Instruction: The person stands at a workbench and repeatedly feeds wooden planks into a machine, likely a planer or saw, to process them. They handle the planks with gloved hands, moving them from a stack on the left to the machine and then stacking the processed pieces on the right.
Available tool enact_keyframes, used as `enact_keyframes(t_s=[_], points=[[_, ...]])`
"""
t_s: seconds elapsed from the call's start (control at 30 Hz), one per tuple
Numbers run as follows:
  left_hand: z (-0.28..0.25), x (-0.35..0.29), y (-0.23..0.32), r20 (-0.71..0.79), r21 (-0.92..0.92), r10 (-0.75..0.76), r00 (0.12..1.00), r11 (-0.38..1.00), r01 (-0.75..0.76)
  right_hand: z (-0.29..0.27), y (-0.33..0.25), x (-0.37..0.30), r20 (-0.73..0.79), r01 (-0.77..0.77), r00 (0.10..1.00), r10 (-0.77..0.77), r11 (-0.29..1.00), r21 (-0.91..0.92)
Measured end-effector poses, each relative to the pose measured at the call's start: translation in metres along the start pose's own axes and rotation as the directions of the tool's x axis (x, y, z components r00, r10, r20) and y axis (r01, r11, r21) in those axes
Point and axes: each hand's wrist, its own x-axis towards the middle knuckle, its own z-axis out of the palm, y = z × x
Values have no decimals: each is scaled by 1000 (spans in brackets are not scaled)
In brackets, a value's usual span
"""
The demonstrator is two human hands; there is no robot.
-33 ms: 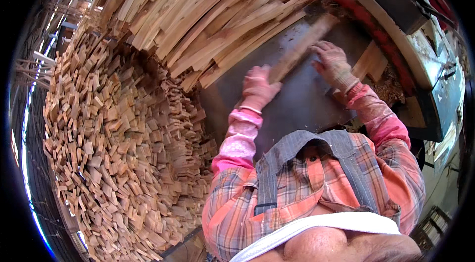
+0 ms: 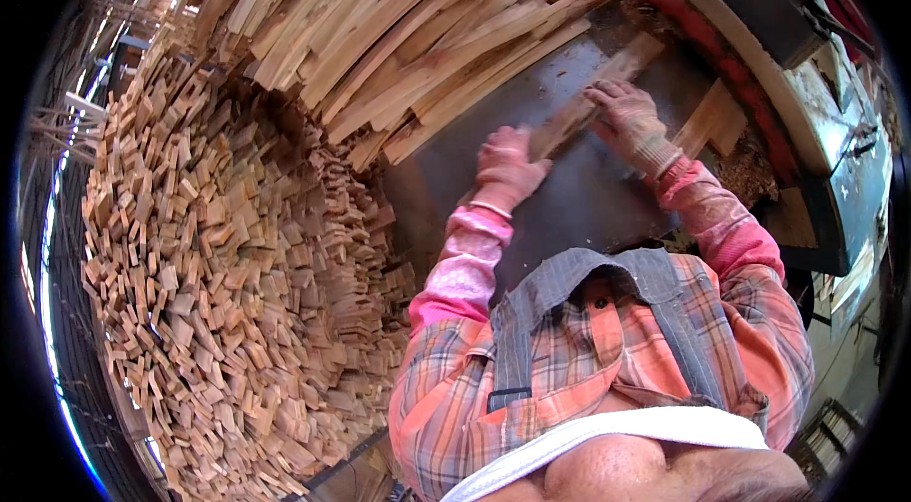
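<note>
A short wooden board (image 2: 562,124) lies slanted over the dark metal tabletop (image 2: 569,208), its far end pointing up and to the right. My left hand (image 2: 511,165), in a worn pinkish glove, is closed around the board's near end. Farther along, my right hand (image 2: 628,115) wears a similar glove with a pale cuff. Its fingers bend over the right side of the board and grip it; the thumb is partly hidden.
Long wooden slats (image 2: 399,27) are stacked beyond the tabletop. At the left rises a big pile of stacked wood pieces (image 2: 209,265), their ends facing up. A curved red and white machine edge (image 2: 750,75) borders the right, with another board (image 2: 714,118) and wood shavings (image 2: 750,175) beside it.
My right hand has moved left onto the board, where it was beside it before. The board and my left hand have shifted slightly to the right.
</note>
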Motion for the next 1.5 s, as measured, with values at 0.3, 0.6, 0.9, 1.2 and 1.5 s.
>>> enact_keyframes(t_s=[0.3,0.6,0.9,1.2,1.5], points=[[-62,56,-119,-387,180,-118,914,963,200,4,20,-29,79,-58,995,64,995,-79],[-123,95,-147,-33,425,-433,901,809,405,9,42,-56,65,-231,969,240,966,-118],[-38,13,-52,-278,-227,258,925,918,-324,26,43,-53,-95,-340,938,334,938,-66],[36,-55,9,34,-200,414,910,895,-399,23,30,-9,72,-447,889,452,892,-71],[9,-27,7,-142,-57,501,854,857,-512,25,39,-4,-11,-450,893,450,893,-19]])
